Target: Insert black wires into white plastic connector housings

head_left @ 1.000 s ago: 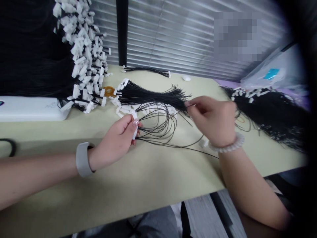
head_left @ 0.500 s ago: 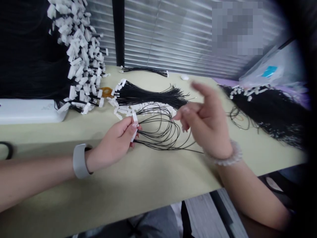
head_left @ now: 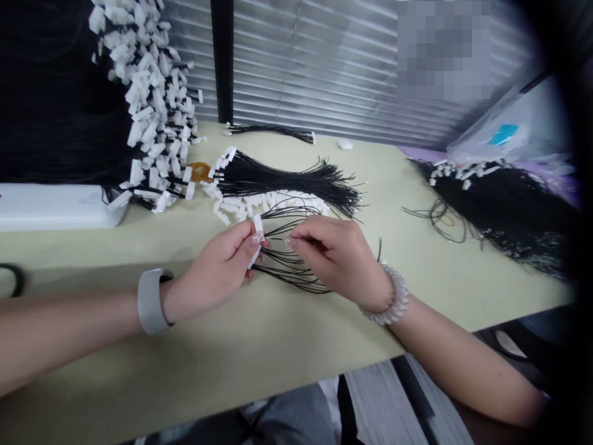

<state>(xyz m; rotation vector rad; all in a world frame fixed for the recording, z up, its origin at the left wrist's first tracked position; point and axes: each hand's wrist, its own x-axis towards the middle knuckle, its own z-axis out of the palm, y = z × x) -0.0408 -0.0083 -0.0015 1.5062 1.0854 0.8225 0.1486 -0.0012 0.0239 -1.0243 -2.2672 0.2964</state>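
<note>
My left hand [head_left: 217,267] pinches a white plastic connector [head_left: 256,237] from which several thin black wires [head_left: 296,272] loop across the table. My right hand [head_left: 338,253] is closed in a pinch right beside the connector, fingertips on one black wire near its end. Just behind both hands lies a bundle of black wires with white connectors [head_left: 278,179] fanned out on the yellowish table [head_left: 278,334].
A big heap of white connectors on black wires [head_left: 148,99] hangs at the back left above a white box [head_left: 55,207]. Another black wire pile [head_left: 500,204] lies at the right, a small bundle [head_left: 273,131] by the ribbed wall, a yellow ring [head_left: 200,171] near the heap.
My right hand left the far wire bundle, swung through the air, and came down next to the connector in my left hand. The looped wires were drawn in closer.
</note>
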